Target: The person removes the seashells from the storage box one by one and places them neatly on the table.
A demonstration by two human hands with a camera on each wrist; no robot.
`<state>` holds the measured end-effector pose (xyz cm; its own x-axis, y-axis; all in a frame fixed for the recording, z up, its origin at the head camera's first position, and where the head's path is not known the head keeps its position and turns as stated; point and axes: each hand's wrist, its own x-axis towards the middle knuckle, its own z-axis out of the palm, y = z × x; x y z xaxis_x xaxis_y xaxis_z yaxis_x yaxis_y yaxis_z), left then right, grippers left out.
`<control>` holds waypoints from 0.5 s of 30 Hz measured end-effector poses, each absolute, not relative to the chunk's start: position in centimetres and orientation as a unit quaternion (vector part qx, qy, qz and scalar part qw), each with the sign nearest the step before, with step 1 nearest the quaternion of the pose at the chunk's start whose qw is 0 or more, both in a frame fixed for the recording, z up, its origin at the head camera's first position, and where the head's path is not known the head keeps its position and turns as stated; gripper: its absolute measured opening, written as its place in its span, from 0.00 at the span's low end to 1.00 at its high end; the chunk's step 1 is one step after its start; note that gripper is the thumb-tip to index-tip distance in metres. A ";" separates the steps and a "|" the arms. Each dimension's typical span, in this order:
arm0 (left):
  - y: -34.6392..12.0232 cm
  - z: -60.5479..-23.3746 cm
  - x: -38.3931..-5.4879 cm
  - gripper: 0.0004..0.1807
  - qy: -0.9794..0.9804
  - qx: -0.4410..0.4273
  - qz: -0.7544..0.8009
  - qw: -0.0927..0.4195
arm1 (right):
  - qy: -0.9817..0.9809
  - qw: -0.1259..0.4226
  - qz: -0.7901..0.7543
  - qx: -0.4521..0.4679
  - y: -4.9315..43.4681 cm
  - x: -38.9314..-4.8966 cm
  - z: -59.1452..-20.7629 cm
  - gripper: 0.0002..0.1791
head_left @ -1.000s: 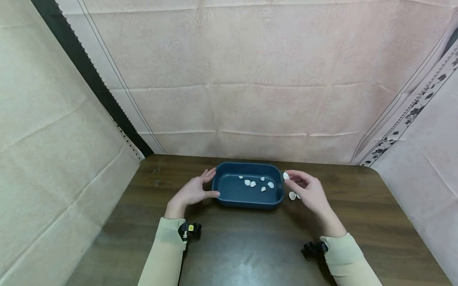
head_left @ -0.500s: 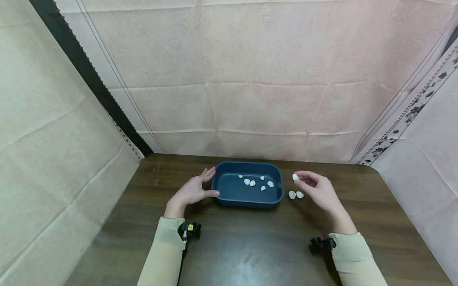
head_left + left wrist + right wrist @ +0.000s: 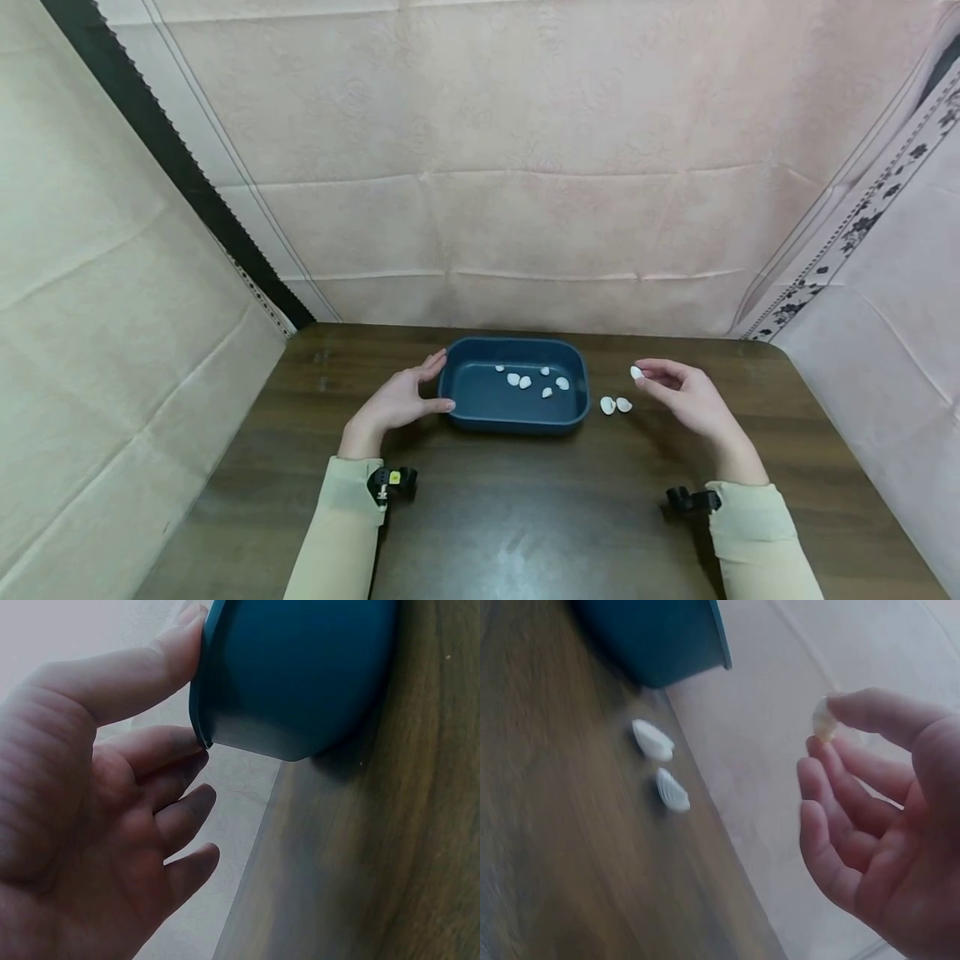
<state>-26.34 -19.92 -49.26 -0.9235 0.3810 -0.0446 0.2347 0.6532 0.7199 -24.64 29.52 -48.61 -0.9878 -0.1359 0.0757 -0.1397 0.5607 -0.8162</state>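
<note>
A small white seashell [image 3: 636, 372] is pinched between thumb and fingertips of my right hand [image 3: 686, 400], raised above the table right of the tray. In the right wrist view, the held shell [image 3: 824, 720] is partly covered by the thumb. The dark blue rectangular tray [image 3: 513, 423] stands upright on the table with several white shells [image 3: 513, 379] scattered inside. My left hand [image 3: 397, 404] rests at its left end, thumb and fingers spread and touching the rim. Beside the tray's right end lie two shells, one ribbed shell [image 3: 673, 790] and another white shell [image 3: 652, 740].
The brown wooden table [image 3: 480, 508] runs back to a pale cloth wall [image 3: 525, 233]. More cloth hangs at the left [image 3: 135, 358] and right sides. A small black camera [image 3: 392, 483] is strapped to each wrist.
My right hand has moved right, away from the tray's right rim, still holding the shell. Both shells on the table now show fully. The left hand stays at the tray.
</note>
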 end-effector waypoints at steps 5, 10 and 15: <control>-20.0 -49.2 -26.4 0.49 0.904 0.173 0.378 0.095 | -0.893 -0.025 0.443 0.070 30.8 -24.8 -49.3 0.27; -19.8 -49.1 -26.4 0.48 0.904 0.171 0.380 0.096 | -0.887 -0.048 0.452 0.080 31.7 -25.1 -50.3 0.25; -19.8 -49.0 -26.3 0.48 0.903 0.167 0.383 0.098 | -0.890 -0.080 0.439 0.086 32.1 -25.2 -50.9 0.25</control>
<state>-26.30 -19.78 -48.99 -0.9252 0.3763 -0.0496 0.2260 0.6511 0.7246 -25.20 32.07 -50.92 -0.9722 -0.2243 -0.0672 -0.0831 0.5988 -0.7965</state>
